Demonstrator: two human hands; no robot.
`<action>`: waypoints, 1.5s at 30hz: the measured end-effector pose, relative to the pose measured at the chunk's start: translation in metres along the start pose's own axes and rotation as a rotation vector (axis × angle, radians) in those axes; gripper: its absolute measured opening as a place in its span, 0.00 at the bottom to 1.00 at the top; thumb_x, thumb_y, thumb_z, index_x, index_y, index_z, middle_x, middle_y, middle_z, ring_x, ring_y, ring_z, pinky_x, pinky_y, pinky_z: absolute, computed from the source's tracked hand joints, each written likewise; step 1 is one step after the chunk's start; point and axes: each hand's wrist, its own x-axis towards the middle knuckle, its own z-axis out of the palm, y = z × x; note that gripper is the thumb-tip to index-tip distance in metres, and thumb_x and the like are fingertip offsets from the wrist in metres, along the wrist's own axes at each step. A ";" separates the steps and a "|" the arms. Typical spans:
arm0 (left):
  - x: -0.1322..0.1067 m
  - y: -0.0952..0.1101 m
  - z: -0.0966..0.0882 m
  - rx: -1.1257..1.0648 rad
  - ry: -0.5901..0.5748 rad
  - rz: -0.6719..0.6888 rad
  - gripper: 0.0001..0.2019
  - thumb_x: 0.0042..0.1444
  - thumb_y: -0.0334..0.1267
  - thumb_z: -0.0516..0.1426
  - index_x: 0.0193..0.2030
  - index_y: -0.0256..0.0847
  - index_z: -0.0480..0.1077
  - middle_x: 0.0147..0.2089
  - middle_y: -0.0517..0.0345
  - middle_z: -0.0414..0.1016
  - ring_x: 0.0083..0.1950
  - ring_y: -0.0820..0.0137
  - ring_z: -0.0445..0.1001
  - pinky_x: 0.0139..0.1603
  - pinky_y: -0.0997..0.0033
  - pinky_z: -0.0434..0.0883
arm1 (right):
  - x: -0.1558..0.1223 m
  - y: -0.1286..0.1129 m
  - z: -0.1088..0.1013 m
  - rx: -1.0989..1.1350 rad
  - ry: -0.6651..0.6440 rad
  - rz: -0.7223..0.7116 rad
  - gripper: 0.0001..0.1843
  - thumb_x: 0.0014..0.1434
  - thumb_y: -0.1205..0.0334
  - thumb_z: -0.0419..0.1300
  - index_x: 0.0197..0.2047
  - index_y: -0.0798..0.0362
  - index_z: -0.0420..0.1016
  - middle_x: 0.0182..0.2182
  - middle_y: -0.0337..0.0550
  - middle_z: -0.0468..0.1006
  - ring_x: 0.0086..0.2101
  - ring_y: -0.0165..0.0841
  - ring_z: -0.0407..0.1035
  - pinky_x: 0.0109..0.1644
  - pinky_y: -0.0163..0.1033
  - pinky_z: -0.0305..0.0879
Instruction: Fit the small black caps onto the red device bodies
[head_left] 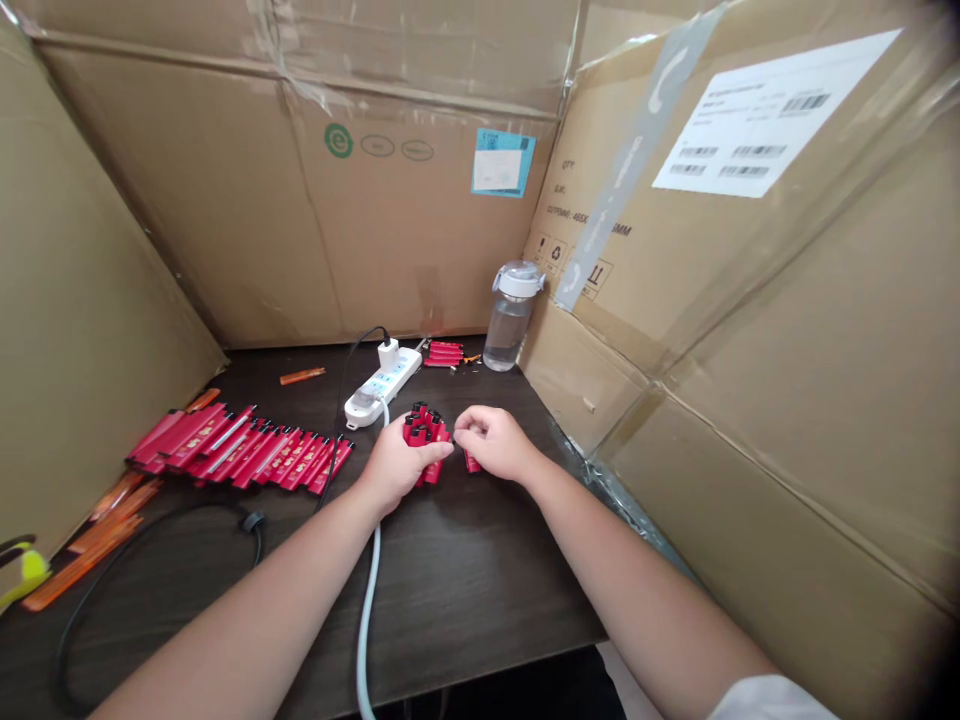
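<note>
My left hand [394, 463] is wrapped round a bundle of short red tubes with black ends [425, 430], thumb across the near side. Close to its right, my right hand [495, 440] pinches a single red tube [472, 462], whose lower part shows beneath the fingers. A small gap separates the two hands. To the left, a long row of red tubes [240, 450] lies side by side on the dark table [465, 590]; some carry gold print. What exactly the tubes are I cannot make out.
Behind my hands stand a white power strip [384, 385] and a clear water bottle [508, 318]. More red pieces [445, 354] lie near the bottle. Orange strips [105, 535] and a black cable [150, 520] lie left. A white cord [367, 600] passes under my left wrist. Cardboard walls [405, 240] surround the table.
</note>
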 end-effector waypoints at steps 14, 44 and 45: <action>-0.005 0.004 -0.001 -0.009 -0.026 0.267 0.15 0.40 0.38 0.67 0.32 0.38 0.67 0.28 0.63 0.71 0.28 0.74 0.69 0.32 0.73 0.69 | -0.010 -0.016 0.010 0.410 0.126 -0.106 0.08 0.51 0.58 0.60 0.33 0.54 0.73 0.22 0.37 0.69 0.21 0.27 0.62 0.26 0.34 0.61; -0.002 0.005 -0.005 0.116 -0.103 0.234 0.15 0.41 0.38 0.66 0.31 0.37 0.65 0.24 0.65 0.70 0.24 0.76 0.68 0.28 0.74 0.68 | -0.004 -0.017 0.008 1.024 -0.113 0.190 0.13 0.44 0.60 0.69 0.26 0.56 0.70 0.12 0.28 0.58 0.14 0.18 0.44 0.15 0.27 0.41; -0.003 0.006 -0.005 0.118 -0.091 0.241 0.15 0.41 0.39 0.66 0.31 0.37 0.65 0.24 0.64 0.70 0.24 0.75 0.68 0.28 0.74 0.68 | -0.004 -0.017 0.008 0.988 -0.100 0.173 0.13 0.45 0.58 0.68 0.27 0.56 0.70 0.12 0.27 0.58 0.14 0.18 0.45 0.15 0.27 0.43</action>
